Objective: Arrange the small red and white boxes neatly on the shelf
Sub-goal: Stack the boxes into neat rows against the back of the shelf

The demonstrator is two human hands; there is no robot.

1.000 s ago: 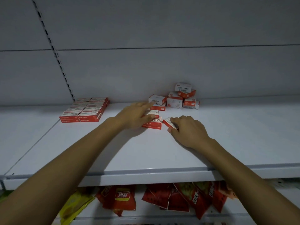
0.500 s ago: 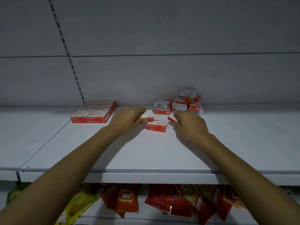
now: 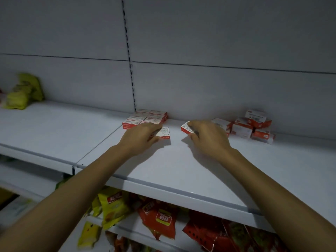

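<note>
Feeding the tidy block (image 3: 147, 118), it seems — the left hand (image 3: 140, 137) grips the first box (image 3: 164, 134) on the shelf (image 3: 181, 170) just beside it; the right hand (image 3: 209, 139) pinches the second box (image 3: 186, 127), tilted, near the loose pile (image 3: 251, 126). Next, square both in.

left hand (image 3: 140, 137) holds flat box (image 3: 164, 134) | right hand (image 3: 209, 138) holds tilted box (image 3: 186, 127) | shelf (image 3: 181, 170)

Bare shelf (image 3: 181, 170) is left open across the lower centre; passage is blocked at centre by the box block (image 3: 145, 118) and at right by the loose pile (image 3: 242, 128).
</note>
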